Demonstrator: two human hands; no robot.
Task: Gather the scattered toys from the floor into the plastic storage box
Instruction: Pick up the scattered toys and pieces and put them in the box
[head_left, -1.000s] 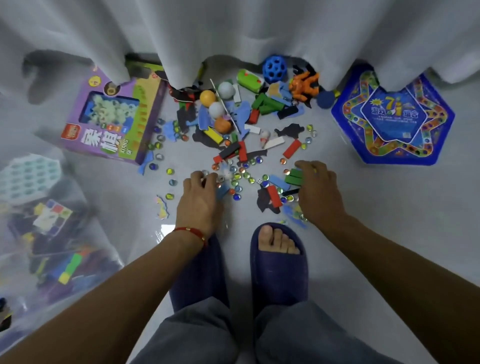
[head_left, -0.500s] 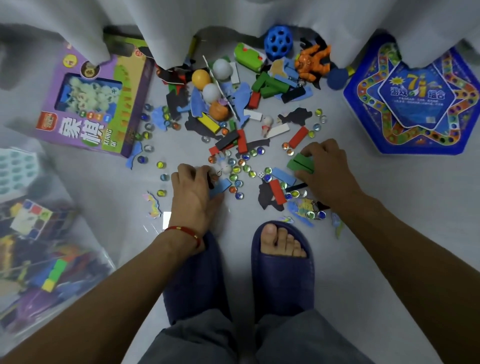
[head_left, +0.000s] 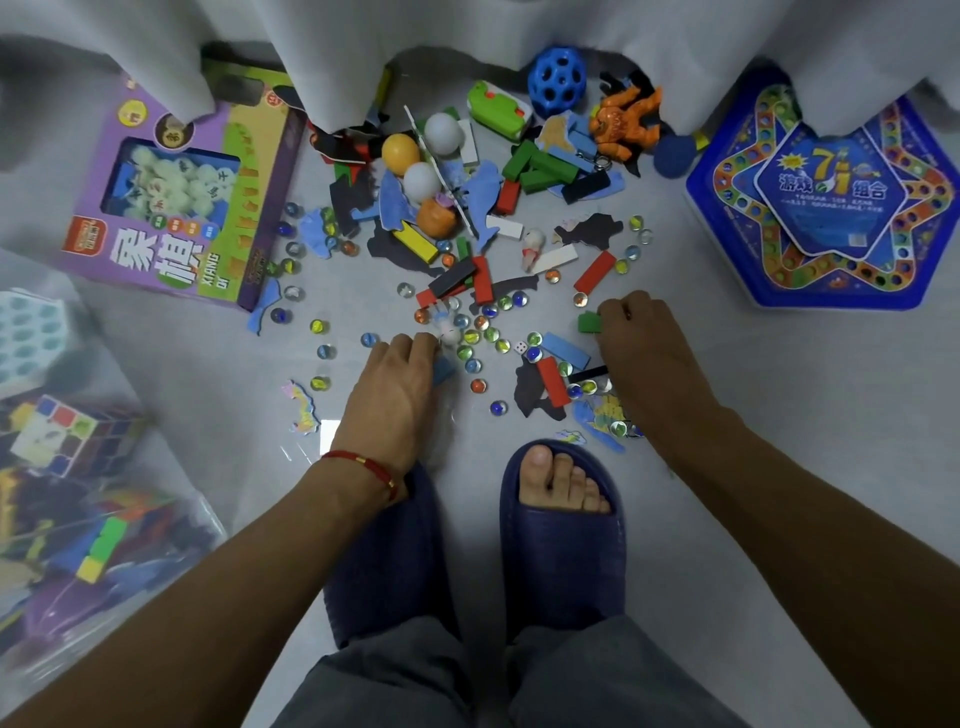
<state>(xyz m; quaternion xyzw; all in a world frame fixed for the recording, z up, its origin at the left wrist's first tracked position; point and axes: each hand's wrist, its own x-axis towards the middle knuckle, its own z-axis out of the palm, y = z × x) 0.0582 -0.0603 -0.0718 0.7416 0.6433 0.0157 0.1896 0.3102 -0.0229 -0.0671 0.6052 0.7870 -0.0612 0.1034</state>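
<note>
Toys (head_left: 483, 249) lay strewn over the floor (head_left: 779, 415) in front of my slippers, from the marbles (head_left: 488, 332) near my hands out to the balls and blocks at the far curtain edge. Over the last second my right hand (head_left: 649, 353) had closed round a green block (head_left: 590, 322), fingers curled on it at the right side of the heap. My left hand (head_left: 400, 384) had drawn in a little and gripped a blue piece (head_left: 444, 370) under its fingertips, knuckles bent. Both hands were therefore holding something, not spread wide. The plastic storage box (head_left: 171, 499) stood well apart at the near left, already part filled with a cube and coloured blocks. I judged I had only just taken a fresh handful, and most of the heap was not yet gathered. The purple game box (head_left: 208, 171) and blue star board (head_left: 831, 208) lay untouched.
</note>
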